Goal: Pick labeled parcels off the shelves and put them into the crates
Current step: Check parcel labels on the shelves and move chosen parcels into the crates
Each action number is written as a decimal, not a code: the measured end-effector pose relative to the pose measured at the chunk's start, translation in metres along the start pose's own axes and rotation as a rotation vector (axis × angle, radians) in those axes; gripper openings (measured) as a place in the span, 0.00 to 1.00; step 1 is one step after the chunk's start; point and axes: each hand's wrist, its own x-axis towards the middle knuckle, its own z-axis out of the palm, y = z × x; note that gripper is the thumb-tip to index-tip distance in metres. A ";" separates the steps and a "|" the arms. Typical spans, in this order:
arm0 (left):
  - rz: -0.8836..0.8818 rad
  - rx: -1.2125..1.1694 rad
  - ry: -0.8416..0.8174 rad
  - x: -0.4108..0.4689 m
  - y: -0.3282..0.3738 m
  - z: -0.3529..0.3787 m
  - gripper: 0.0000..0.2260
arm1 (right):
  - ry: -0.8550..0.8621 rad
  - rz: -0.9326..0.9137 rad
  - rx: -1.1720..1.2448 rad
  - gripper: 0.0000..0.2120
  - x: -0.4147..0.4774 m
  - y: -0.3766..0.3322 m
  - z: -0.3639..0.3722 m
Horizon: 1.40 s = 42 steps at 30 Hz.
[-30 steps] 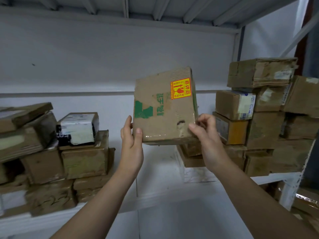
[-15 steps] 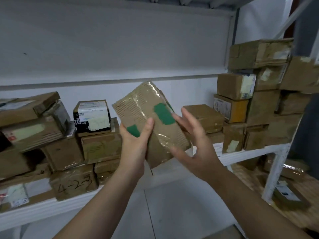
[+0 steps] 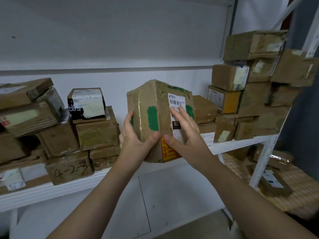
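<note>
Cardboard parcel, long axis upright, sits clear of the shelf between the hands: left hand fingers curled round its left face, right hand fingers spread flat across the label, thumbs nearly touching.

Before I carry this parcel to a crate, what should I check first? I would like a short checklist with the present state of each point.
1. Parcel held by both hands: ok. The left hand grips its left side and the right hand presses the labelled face.
2. Label present: ok. It is white, with a barcode.
3. Label fully readable: not ok. The right hand covers its middle.
4. Parcel off the shelf: ok. It is held in front of it.
5. Warning on the orange sticker: cannot tell, too blurred.
6. Crate in sight: not ok, none in view.
</note>
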 end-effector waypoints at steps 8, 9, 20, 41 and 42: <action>-0.069 -0.271 0.004 -0.003 0.001 -0.001 0.44 | -0.140 -0.059 0.122 0.29 -0.008 0.013 -0.033; -0.055 -0.332 -0.005 -0.005 0.000 -0.002 0.43 | -0.064 -0.019 0.159 0.31 -0.010 0.018 -0.038; 0.010 -0.386 -0.018 -0.030 0.005 0.012 0.18 | -0.045 0.227 0.655 0.35 -0.030 0.044 -0.047; 0.087 -0.194 0.141 -0.049 -0.005 0.006 0.18 | 0.150 0.194 0.641 0.22 -0.043 0.028 -0.020; 0.089 -0.182 0.141 -0.052 -0.008 0.005 0.19 | 0.160 0.186 0.624 0.22 -0.048 0.028 -0.017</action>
